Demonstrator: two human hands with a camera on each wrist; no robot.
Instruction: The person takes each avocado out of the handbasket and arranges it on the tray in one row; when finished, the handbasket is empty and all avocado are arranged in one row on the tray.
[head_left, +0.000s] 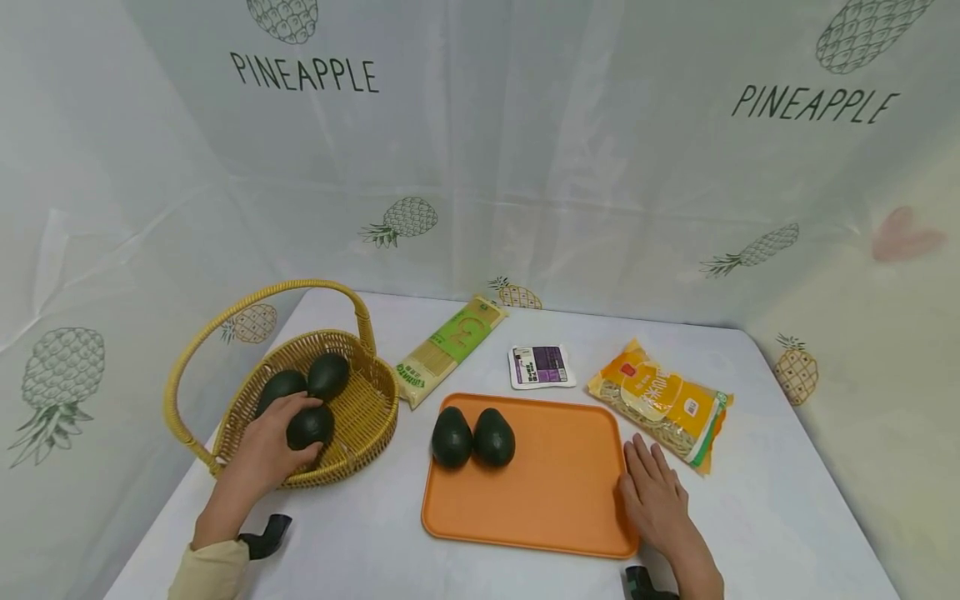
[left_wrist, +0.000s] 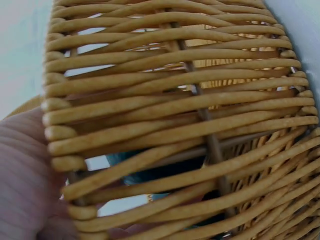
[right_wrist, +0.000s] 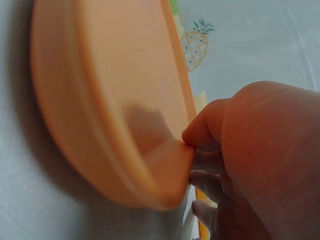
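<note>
My left hand [head_left: 266,442] reaches over the near rim of a yellow woven basket [head_left: 387,417] and grips a dark green avocado [head_left: 310,428], fingers on top and thumb at its near side. Two more avocados, one farther back [head_left: 327,377] and one to the left [head_left: 279,387], lie in the basket. The basket's weave [left_wrist: 150,105] mostly hides the held fruit in the left wrist view. My right hand [head_left: 657,496] lies at the right edge of an orange tray [head_left: 555,492], fingers extended; its thumb touches the rim in the right wrist view. Two avocados [head_left: 452,437] sit side by side on the tray's left.
Behind the tray lie a green-labelled pack of noodles [head_left: 453,346], a small white and purple packet [head_left: 542,367] and a yellow-orange food bag [head_left: 663,402]. The basket's tall handle [head_left: 258,293] arches above it. A pineapple-print sheet [head_left: 555,167] hangs behind the white table [head_left: 345,542].
</note>
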